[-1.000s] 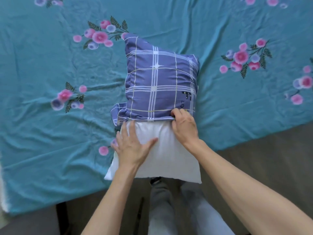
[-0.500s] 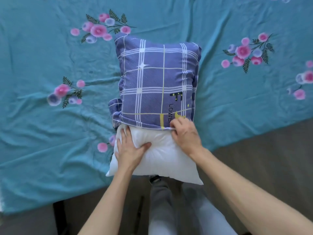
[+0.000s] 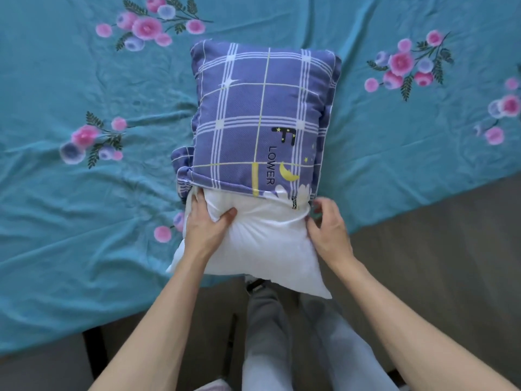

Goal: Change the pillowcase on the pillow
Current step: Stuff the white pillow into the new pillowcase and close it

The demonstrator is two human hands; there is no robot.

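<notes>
I see the white pillow (image 3: 253,244) lying on the teal floral sheet (image 3: 84,221), its far part covered by a blue plaid pillowcase (image 3: 262,119) printed "LOWER". Its long axis runs away from me, bare end overhanging the sheet's near edge. My left hand (image 3: 205,224) grasps the pillow's left side; my right hand (image 3: 328,230), fingers curled, touches the pillow's right edge, grip unclear.

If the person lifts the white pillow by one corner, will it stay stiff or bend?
The white pillow would probably sag: it dents where the left hand grips it. It looks light for its size. Its overhanging corner already droops off the bed.
</notes>
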